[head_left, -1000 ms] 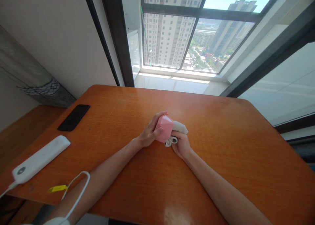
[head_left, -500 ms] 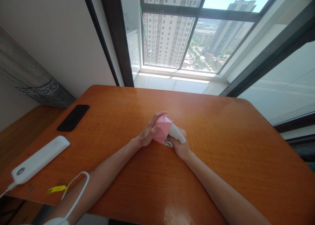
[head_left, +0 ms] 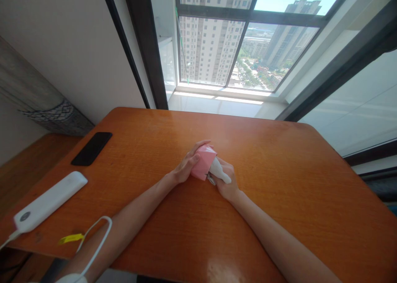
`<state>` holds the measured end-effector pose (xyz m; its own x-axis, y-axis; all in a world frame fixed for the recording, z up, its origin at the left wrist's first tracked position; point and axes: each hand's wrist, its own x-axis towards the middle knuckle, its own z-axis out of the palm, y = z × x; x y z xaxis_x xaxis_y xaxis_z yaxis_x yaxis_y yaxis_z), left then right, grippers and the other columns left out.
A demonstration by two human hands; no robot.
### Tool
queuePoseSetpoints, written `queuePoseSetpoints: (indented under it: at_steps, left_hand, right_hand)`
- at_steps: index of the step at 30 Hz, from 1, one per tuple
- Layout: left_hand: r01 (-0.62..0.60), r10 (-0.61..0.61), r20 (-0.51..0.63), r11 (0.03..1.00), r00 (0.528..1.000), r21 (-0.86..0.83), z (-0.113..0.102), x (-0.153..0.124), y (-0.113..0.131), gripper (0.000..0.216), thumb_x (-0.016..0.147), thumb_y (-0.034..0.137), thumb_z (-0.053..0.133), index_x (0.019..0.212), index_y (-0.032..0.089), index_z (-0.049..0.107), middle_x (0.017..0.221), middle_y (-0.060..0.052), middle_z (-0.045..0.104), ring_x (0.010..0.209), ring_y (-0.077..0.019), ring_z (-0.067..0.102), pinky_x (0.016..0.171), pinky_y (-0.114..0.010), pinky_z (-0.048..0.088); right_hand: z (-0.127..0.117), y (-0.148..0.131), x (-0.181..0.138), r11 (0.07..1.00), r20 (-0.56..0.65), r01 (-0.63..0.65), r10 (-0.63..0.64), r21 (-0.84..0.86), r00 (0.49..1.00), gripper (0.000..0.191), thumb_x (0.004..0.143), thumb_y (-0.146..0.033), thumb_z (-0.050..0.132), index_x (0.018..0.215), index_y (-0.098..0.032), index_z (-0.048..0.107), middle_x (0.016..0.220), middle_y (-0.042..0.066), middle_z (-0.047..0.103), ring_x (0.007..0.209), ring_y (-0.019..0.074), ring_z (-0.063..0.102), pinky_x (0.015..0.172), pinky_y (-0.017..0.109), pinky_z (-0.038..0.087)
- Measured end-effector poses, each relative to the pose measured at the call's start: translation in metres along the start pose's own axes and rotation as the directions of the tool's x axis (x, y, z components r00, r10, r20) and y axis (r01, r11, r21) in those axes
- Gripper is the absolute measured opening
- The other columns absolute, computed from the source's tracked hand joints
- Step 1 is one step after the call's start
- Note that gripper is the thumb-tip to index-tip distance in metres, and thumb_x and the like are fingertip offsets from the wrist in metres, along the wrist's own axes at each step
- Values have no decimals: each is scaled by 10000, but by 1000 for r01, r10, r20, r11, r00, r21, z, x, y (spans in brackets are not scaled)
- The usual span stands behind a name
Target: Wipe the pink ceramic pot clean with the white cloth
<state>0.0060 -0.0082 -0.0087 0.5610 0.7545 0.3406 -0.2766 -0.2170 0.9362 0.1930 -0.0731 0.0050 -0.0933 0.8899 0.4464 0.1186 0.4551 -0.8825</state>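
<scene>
My left hand (head_left: 187, 164) is wrapped round a small pink box (head_left: 202, 164) with flat, angled sides, its thumb on the near face. Out of the box's right end sticks a white cloth (head_left: 220, 172), bunched up. My right hand (head_left: 228, 189) is closed on this cloth close to the box's opening, and part of the cloth hangs over its fingers. Some of the right fingers are hidden behind the cloth and the box. Both hands are above the middle of the brown wooden table (head_left: 279, 184).
At the table's left lie a black phone (head_left: 92, 148) and a white power bank (head_left: 51, 201) with a cable. A white cable (head_left: 107, 229) with a yellow tag (head_left: 71, 238) loops by my left forearm. Beyond the far edge is a window (head_left: 214, 51).
Less of the white cloth shows outside the pink box, and its loose end has shifted slightly left and down. The right fingers are closer to the opening. The left hand has barely moved.
</scene>
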Motion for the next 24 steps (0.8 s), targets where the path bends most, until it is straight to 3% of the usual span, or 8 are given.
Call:
queuePoseSetpoints:
  at_steps: [2,4,7,13,24]
  left_hand:
    - [-23,23,-14,999,1000,31,0,0,0,793,1041,776,483,1661,281,456,1663,-140,555,1452,-382,591,1244,-558,447]
    - [-45,47,-18,996,999,78,0,0,1,839,1034,802,479,1690,283,423,1720,-145,488,1531,-402,513,1306,-578,367]
    - [-65,65,5,987,998,149,-1,-1,2,865,1034,791,506,1727,296,356,1763,-144,425,1585,-410,444,1354,-586,284]
    - [-96,93,25,974,995,204,-2,-1,-1,934,1001,761,625,1748,319,284,1815,-134,312,1632,-413,364,1369,-579,264]
    - [-93,111,-41,946,993,310,0,1,-4,799,1021,691,624,1664,267,416,1629,-133,528,1420,-368,557,1238,-500,422]
  right_hand:
    - [3,2,1,975,-62,-153,164,164,984,214,862,-322,771,680,-213,751,773,22,689,680,174,551,655,308,467]
    - [6,6,2,881,-95,-292,349,372,932,87,731,-245,836,701,-198,770,732,-2,689,658,157,544,640,288,479]
    - [10,13,5,728,-80,-375,506,574,859,75,641,-198,792,695,-193,740,661,-17,671,585,143,542,576,276,501]
    - [10,12,12,595,15,-414,559,689,829,60,679,-184,751,701,-197,697,582,-9,654,462,141,560,435,260,507]
    - [8,12,14,459,112,-473,619,752,778,107,653,-147,780,746,-176,735,643,6,711,496,155,633,459,272,574]
